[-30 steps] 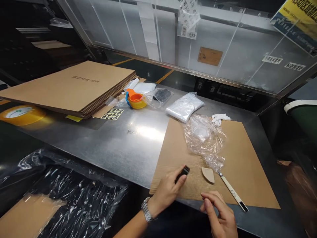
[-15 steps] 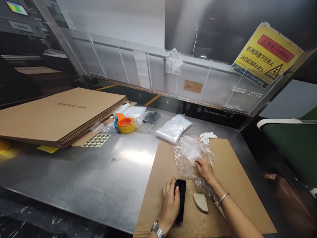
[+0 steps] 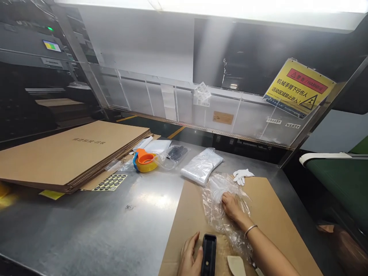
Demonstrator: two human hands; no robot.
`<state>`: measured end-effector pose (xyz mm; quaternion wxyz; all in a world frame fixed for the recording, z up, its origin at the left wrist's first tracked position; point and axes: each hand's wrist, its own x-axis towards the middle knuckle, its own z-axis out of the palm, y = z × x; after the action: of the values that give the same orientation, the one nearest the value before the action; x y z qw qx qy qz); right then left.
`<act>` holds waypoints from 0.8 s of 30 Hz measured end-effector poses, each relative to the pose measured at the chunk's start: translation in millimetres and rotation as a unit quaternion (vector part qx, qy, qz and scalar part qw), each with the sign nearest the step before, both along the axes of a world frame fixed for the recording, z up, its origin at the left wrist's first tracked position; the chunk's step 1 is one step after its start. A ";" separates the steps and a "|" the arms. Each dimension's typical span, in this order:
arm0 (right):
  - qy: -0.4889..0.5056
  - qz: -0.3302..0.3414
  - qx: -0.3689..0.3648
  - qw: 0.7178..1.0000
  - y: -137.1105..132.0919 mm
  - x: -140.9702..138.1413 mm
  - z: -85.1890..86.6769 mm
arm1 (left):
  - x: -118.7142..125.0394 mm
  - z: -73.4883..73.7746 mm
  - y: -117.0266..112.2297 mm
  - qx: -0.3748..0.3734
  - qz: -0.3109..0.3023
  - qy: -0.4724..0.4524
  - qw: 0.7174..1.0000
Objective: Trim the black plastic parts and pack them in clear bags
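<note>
My left hand [image 3: 190, 257] is open at the lower edge of the view, its fingers apart. Its thumb is at the left side of a narrow black tray-like piece [image 3: 209, 251] with a hollow top; I cannot tell whether they touch. Further up, my right hand [image 3: 230, 205] has its fingers pinched on a crumpled clear plastic bag [image 3: 214, 211] with something white inside. A beige, rounded wedge-shaped piece [image 3: 236, 265] lies to the right of the black piece. All of these rest on a sheet of brown cardboard [image 3: 276, 218].
Stacked cardboard sheets [image 3: 74, 153] fill the left side. Round labels [image 3: 111, 183], an orange-and-yellow tape dispenser [image 3: 146, 161], a bagged dark item [image 3: 176, 153], a white plastic-wrapped pack [image 3: 202, 165] and a white glove [image 3: 243, 176] lie on the metal table [image 3: 115, 230]. A panel with a warning sign [image 3: 300, 88] stands behind.
The view has tilted up, so the table sits lower. My left hand's fingers have come away from the black piece's far end. My right hand has shifted left over the bag.
</note>
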<state>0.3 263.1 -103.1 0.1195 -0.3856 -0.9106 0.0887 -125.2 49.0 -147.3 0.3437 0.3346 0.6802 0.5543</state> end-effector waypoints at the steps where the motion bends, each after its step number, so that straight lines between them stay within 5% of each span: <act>1: 0.003 -0.011 0.001 1.000 -0.7 1.1 -0.6 | 2.1 1.2 0.6 0.007 0.018 0.000 1.000; 5: 0.032 -0.045 -0.006 0.998 -6.8 7.0 2.6 | 14.5 19.0 5.8 0.059 0.054 0.031 0.996; 9: 0.083 -0.035 -0.049 0.995 -16.9 16.8 18.9 | 25.8 53.9 18.6 0.124 -0.030 0.038 0.991; 15: 0.200 -0.010 -0.192 0.961 -50.9 45.2 64.9 | 29.8 99.3 47.6 0.126 -0.148 0.009 0.981; 21: 0.292 0.010 -0.345 0.892 -98.6 59.8 104.2 | 31.6 115.0 65.3 0.109 -0.316 -0.097 0.937; 24: 0.310 0.004 -0.394 0.865 -111.5 64.0 109.0 | 28.2 117.5 59.2 0.089 -0.323 -0.057 0.941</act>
<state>64.3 151.6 5.9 0.2331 -0.3501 -0.7175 0.5552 -97.0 108.2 -29.8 0.5110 0.5333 0.4629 0.4900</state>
